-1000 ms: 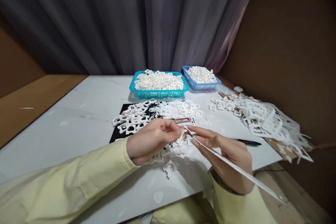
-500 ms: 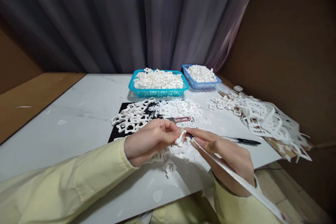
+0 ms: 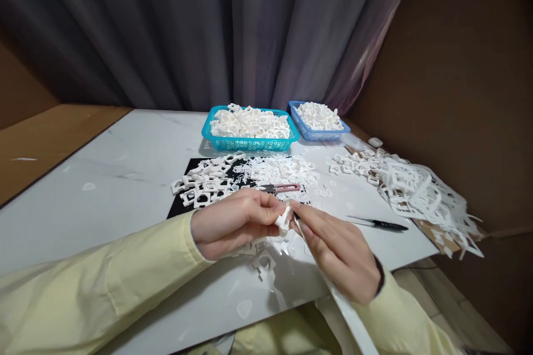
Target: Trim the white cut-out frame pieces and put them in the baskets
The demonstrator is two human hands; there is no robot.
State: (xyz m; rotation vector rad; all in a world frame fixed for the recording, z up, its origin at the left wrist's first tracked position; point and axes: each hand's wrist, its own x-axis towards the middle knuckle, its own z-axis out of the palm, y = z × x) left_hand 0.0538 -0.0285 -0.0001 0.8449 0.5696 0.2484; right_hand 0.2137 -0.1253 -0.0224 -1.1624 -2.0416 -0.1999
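Between the fingertips of my left hand point(image 3: 239, 222) a small white plastic piece point(image 3: 283, 222) is pinched above the table. My right hand point(image 3: 339, 244) touches it from the right, fingers closed round a thin dark-tipped tool point(image 3: 296, 216) whose shape is mostly hidden. A long white strip point(image 3: 347, 310) runs from under the right hand down to the bottom edge. Just behind the hands, pink-handled snips point(image 3: 285, 188) lie among small white scraps point(image 3: 287, 168). White parts with round holes point(image 3: 208, 180) are heaped on a black mat point(image 3: 179, 208).
A teal basket point(image 3: 252, 144) and a blue basket point(image 3: 325, 135), both full of white parts, stand at the back. On the right are a black-handled pointed tool point(image 3: 385, 225) and a tangle of white frames point(image 3: 428, 194). One holed part point(image 3: 264, 264) lies near the front.
The right hand has turned and shifted slightly left, and the white strip now hangs beneath it rather than crossing over its back. The white piece has turned a little. The view has shifted slightly.
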